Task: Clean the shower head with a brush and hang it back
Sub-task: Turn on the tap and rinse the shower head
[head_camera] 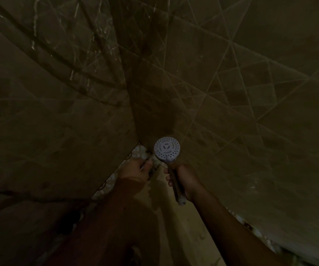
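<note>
Right hand point(183, 179) closed around shower head point(167, 148) handle. Left hand point(137, 168) beside it, gripping something indistinct. Scrubbing stage unclear; hanging not yet done.

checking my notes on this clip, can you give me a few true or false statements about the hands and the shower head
1. The right hand grips the shower head by its handle. True.
2. The shower head's nozzle face points away from the camera. False: its white perforated face is toward the camera.
3. The left hand holds a thin object near the wall corner. True, though it is too dark to identify.
4. The shower head hangs on a wall bracket. False: it is held in hand.
</note>
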Demonstrator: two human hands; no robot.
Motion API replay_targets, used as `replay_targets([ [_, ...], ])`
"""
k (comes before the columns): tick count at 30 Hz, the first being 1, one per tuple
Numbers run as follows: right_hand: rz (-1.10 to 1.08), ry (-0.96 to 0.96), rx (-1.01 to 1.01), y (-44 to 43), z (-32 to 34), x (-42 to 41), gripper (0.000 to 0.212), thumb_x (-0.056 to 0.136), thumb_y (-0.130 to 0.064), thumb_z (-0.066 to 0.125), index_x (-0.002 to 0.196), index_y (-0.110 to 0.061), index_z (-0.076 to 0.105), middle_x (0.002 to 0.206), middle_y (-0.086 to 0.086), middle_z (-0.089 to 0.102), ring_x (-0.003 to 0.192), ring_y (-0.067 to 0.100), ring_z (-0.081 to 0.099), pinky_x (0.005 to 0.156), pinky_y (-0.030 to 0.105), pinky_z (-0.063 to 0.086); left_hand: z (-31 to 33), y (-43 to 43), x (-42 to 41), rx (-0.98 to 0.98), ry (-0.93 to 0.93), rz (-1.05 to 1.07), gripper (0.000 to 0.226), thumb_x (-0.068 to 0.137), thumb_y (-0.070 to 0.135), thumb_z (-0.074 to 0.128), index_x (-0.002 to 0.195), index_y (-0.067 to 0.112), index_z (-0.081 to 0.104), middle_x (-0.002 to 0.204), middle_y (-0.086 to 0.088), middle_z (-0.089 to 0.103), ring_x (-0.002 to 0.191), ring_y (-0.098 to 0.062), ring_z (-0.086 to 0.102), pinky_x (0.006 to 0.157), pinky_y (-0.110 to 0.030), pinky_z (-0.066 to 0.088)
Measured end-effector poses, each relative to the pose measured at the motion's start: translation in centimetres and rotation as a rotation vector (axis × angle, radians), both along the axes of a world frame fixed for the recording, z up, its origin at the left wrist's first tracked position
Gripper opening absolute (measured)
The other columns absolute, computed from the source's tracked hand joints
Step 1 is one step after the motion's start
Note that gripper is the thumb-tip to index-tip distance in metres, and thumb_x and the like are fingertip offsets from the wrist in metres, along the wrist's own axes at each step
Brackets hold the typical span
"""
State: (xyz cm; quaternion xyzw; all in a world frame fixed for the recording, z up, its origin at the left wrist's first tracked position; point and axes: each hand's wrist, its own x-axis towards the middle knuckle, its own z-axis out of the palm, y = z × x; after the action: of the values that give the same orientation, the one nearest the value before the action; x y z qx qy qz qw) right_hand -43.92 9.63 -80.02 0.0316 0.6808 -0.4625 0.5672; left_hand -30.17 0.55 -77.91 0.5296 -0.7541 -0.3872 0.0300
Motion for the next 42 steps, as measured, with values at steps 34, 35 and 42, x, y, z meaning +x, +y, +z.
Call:
replay_targets([
  [34, 0.086, 0.027, -0.041, 1.1, 2.7, 2.2, 0.026, 0.102, -0.024, 0.051, 0.095, -0.003, 0.067, 0.073, 0.010, 0.060, 0.053, 0.016, 0.054, 0.049, 0.030, 0.044, 1.7, 0.0, 1.9, 0.037, 0.111, 0.063, 0.045, 0.098, 0.038, 0.053, 0.072, 0.001, 0.061, 0.068, -0.017, 0.064, 0.064, -0.029, 0.060, 0.060, -0.037, 0.045],
  [35, 0.083, 0.024, -0.045, 1.1, 2.8, 2.1, 0.024, 0.102, -0.022, 0.051, 0.095, -0.004, 0.066, 0.074, 0.010, 0.061, 0.053, 0.015, 0.054, 0.049, 0.030, 0.044, 1.9, 0.3, 1.9, 0.034, 0.109, 0.044, 0.047, 0.098, 0.038, 0.053, 0.067, 0.003, 0.056, 0.063, -0.014, 0.060, 0.060, -0.028, 0.057, 0.057, -0.036, 0.042],
  [42, 0.087, -0.007, -0.041, 0.9, 3.0, 2.7, 0.020, 0.102, -0.019, 0.049, 0.109, -0.007, 0.063, 0.078, 0.008, 0.063, 0.052, 0.013, 0.054, 0.047, 0.028, 0.044, 2.9, 2.0, 0.7, 0.058, 0.187, 0.037, 0.050, 0.100, 0.044, 0.049, 0.059, 0.016, 0.049, 0.054, -0.004, 0.049, 0.053, -0.015, 0.047, 0.053, -0.031, 0.035],
])
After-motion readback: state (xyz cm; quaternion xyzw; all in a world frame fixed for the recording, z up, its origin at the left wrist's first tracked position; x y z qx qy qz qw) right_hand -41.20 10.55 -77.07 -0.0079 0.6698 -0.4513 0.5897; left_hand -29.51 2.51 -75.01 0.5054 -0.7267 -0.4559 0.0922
